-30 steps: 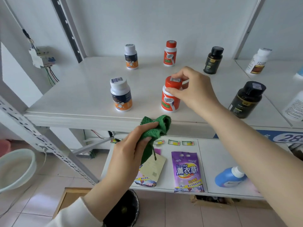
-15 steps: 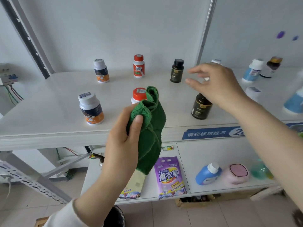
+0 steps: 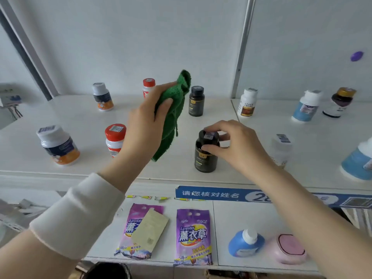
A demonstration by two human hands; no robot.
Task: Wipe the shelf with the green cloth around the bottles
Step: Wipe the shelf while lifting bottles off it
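Now we are holding green cloth (image 3: 171,115) bunched in left hand (image 3: 149,121) above shelf (image 3: 84,125), not wiping; right hand (image 3: 237,146) fingertips pinching black bottle (image 3: 205,156) cap; wiping seemingly mostly left.

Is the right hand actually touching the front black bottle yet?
Touching. The head view shows the right hand with its fingertips wrapped around the cap of the front black bottle, which stands upright on the shelf.
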